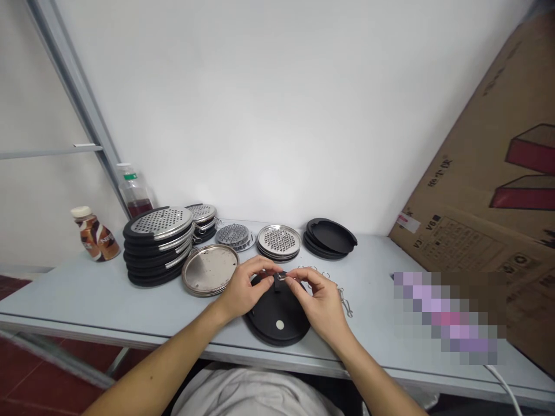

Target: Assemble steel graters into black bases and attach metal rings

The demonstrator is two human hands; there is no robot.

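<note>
A black round plastic base (281,309) with a pale round spot lies on the table right in front of me. At its far edge, my left hand (251,286) is closed, its thumb and fingers pinching the base beside a small raised tab (278,283). My right hand (318,297) pinches a small metal wire hook (281,278) against that tab. The fingertips partly hide the hook. Just behind my right hand lie several loose wire hooks (347,306), partly covered by it.
A tall stack of assembled round graters (160,245) stands left, near metal discs (210,268). Grater plates (278,240) and black bases (332,237) sit along the back. Bottles (95,234) are far left. A cardboard box (485,196) leans right, near a blurred-out object (446,318).
</note>
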